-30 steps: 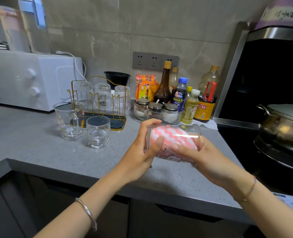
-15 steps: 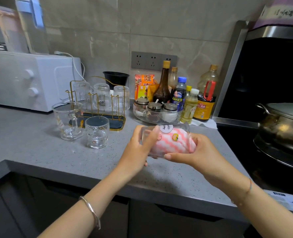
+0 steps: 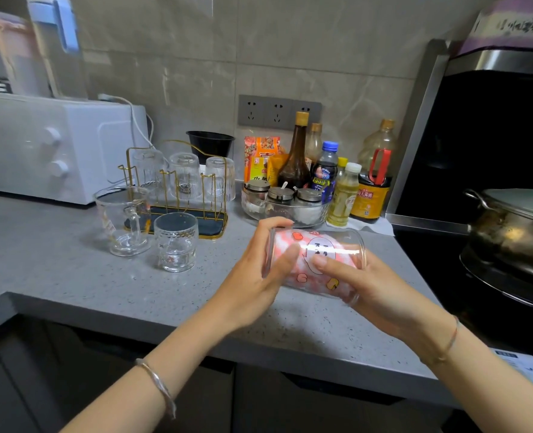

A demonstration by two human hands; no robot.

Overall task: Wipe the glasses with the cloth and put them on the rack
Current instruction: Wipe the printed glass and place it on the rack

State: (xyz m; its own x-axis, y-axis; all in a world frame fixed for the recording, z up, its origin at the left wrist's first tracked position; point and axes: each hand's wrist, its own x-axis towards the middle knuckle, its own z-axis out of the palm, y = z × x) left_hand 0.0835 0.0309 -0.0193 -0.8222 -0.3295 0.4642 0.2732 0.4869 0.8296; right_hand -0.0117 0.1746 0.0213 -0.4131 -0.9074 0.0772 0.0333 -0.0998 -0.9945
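Grey counter (image 3: pixel 71 276) below; gold rack (image 3: pixel 177 189) stands well beyond the fingers (image 3: pixel 271 223) of the left hand (image 3: pixel 252 282). It and the right hand (image 3: pixel 374 292) grip the glass (image 3: pixel 318 245), held sideways with pink cloth (image 3: pixel 313 281) stuffed inside. Wiping seems underway; next, pull the cloth out and upend the glass onto the rack.

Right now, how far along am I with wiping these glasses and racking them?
Done: three ribbed glasses sit upside down on the rack. In hand: the left hand and right hand grip a printed glass lying sideways with the cloth stuffed inside. Left: the mug and the tumbler stand on the counter, not yet racked.
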